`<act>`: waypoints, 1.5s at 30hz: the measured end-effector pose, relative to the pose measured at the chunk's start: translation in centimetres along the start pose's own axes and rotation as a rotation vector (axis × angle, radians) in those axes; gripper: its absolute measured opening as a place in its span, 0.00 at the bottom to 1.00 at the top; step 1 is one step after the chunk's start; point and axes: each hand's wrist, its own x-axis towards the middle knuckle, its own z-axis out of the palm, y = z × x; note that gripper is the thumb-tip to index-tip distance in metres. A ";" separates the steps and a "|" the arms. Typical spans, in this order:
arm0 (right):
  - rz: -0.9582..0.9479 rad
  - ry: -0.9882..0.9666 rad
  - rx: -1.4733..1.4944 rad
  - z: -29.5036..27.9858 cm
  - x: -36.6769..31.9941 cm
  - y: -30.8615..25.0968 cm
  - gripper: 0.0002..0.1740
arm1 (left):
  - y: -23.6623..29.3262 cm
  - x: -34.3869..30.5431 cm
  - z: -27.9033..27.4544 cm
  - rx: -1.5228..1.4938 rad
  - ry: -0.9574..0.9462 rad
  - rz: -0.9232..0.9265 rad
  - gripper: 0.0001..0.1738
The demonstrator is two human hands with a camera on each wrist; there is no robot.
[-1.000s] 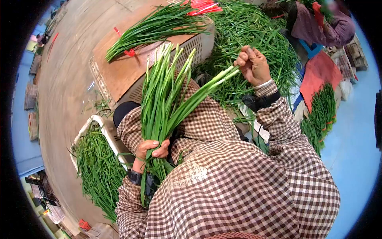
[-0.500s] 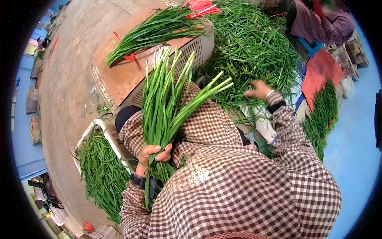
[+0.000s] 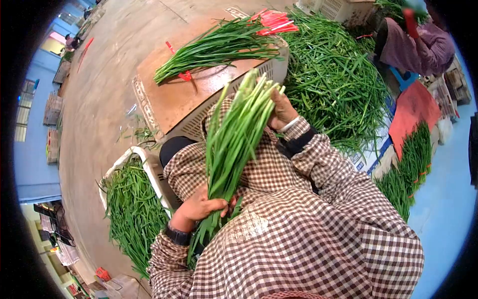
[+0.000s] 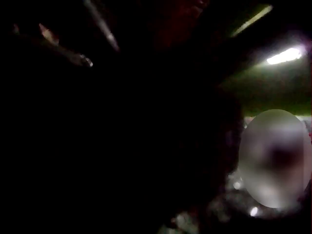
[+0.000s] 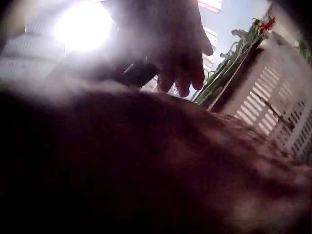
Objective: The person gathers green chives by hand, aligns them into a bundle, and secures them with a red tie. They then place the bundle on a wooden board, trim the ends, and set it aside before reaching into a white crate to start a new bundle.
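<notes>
My left hand (image 3: 200,205) grips a bunch of long flat green leaves with pale stems, like garlic chives (image 3: 230,154), low down at the leafy end. The bunch slants up and right over the lap, its pale stem ends uppermost. At the right side of those ends, my right hand (image 3: 284,111) touches the stems, part of its fingers hidden behind them. In the right wrist view its fingers (image 5: 181,73) look extended, against a bright glare. The left wrist view is almost black.
An upturned slatted crate with a brown board (image 3: 164,107) carries more chives (image 3: 214,47) and red ties (image 3: 274,22). A large loose heap (image 3: 333,84) lies to the right, a filled white basket (image 3: 145,158) at left. Tied bunches (image 3: 416,154) lie far right, near another person (image 3: 420,47).
My right hand first let go of a few splayed stems, dropped away to the right, then came back to the bunch. The stems now stand closer together, and the bunch tilts more to the right.
</notes>
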 end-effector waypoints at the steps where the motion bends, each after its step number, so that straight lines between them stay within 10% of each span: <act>1: 0.023 0.054 0.164 1.2 -0.4 -0.7 0.24 | 0.2 -0.2 0.2 0.004 -0.021 0.014 0.19; 12: 0.120 -0.300 0.242 -0.9 -1.2 -2.2 0.35 | -0.6 1.9 -1.2 -0.003 -0.264 -0.152 0.16; 16: 0.096 -0.156 0.265 -1.3 -0.6 -1.6 0.15 | -0.4 1.7 -1.5 -0.135 -0.215 -0.177 0.24; 20: 0.151 0.037 0.061 -2.6 -1.7 -3.3 0.16 | 0.7 0.4 -2.8 -0.123 -0.176 -0.029 0.35; 22: -0.511 -0.146 -1.030 -2.3 -3.2 -4.3 0.18 | 0.7 -1.9 -5.2 0.267 0.003 0.013 0.41; 27: -0.155 0.163 0.281 -6.2 -2.8 -7.6 0.08 | 1.2 -9.1 -10.5 0.402 0.549 -0.095 0.29; 30: -0.315 0.504 -0.031 -6.4 -2.1 -8.7 0.09 | 1.0 -13.0 -13.1 0.690 1.233 0.040 0.25; 33: -0.298 0.325 0.139 -4.6 -2.0 -10.4 0.10 | 4.1 -13.2 -8.7 0.755 1.435 0.464 0.23; 36: -0.342 0.183 0.104 -2.1 -0.4 -11.1 0.09 | 7.4 -8.9 -0.1 0.429 0.636 0.532 0.24; 39: -0.674 0.144 -0.626 3.0 1.1 -10.9 0.09 | 5.5 -0.2 4.1 0.107 -0.088 0.313 0.32; 40: -0.489 -0.125 0.073 5.6 2.0 -11.6 0.08 | 4.7 2.6 4.4 0.184 -0.148 0.444 0.36; 45: -0.924 -0.449 -0.491 19.5 -1.3 -8.0 0.13 | 7.6 6.3 4.2 -0.358 0.007 0.632 0.47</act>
